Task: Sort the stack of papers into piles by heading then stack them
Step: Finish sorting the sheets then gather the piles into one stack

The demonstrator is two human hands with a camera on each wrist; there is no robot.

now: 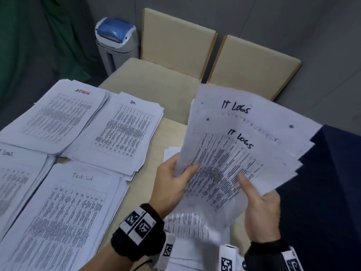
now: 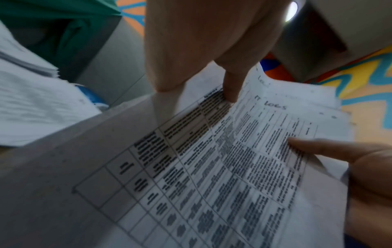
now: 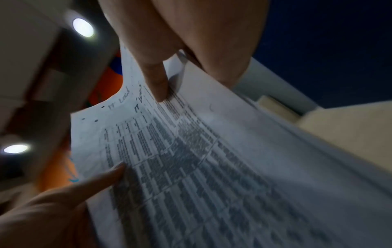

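I hold a fan of printed sheets headed IT LOGS [image 1: 236, 145] above the table's right side. My left hand [image 1: 182, 170] pinches the front sheet's left edge, thumb on top. My right hand [image 1: 249, 185] grips the fan from below, its thumb pressed on the print. Both wrist views show the same sheets [image 2: 222, 167] [image 3: 191, 167] with a thumb on each side. More loose sheets [image 1: 187, 229] lie on the table under my hands. At left lie sorted piles: ADMIN [image 1: 64, 114], HR [image 1: 121, 133], IT Logs [image 1: 17, 173] and Task list [image 1: 64, 212].
Bare beige table [image 1: 168, 133] shows between the HR pile and the sheets I hold. Two beige chairs [image 1: 175, 45] [image 1: 254, 61] stand behind the table, and a shredder [image 1: 117, 44] stands left of them. Dark blue fabric [image 1: 332, 192] fills the right.
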